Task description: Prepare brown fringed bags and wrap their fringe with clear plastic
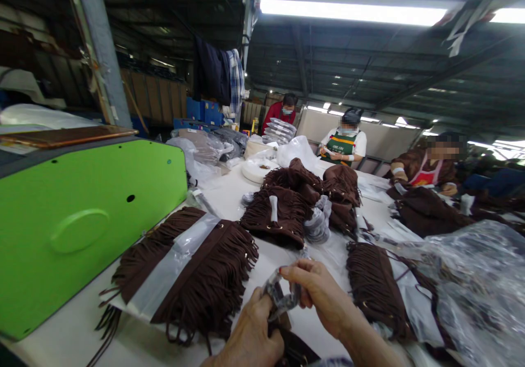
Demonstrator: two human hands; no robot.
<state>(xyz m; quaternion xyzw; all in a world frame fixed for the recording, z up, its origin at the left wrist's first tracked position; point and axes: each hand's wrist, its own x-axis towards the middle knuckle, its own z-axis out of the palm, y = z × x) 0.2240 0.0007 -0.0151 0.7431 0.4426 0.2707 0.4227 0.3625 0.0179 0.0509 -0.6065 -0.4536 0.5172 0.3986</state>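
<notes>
Near the front edge of the table, my left hand (255, 330) and my right hand (318, 293) are both closed on a plastic-wrapped loop (292, 301), greyish and shiny; what is inside the wrap is unclear. Under my left hand a dark brown piece (293, 348) shows, partly hidden by the hands. To the left lies a brown fringed bag (172, 268) with a translucent wrap band (176, 263) across it. Another fringed bag (379, 285) lies to the right, with white wrapping beside it. Straight ahead, a fringed bag (276, 214) sits beside a stack of plastic-wrapped rings (318, 222).
A green machine panel (94, 219) borders the table on the left. Crumpled clear plastic (484, 285) fills the right side. Further back are a white roll (258, 170) and more brown bags (340, 192). Three people stand around the far side, one in a green apron (342, 147).
</notes>
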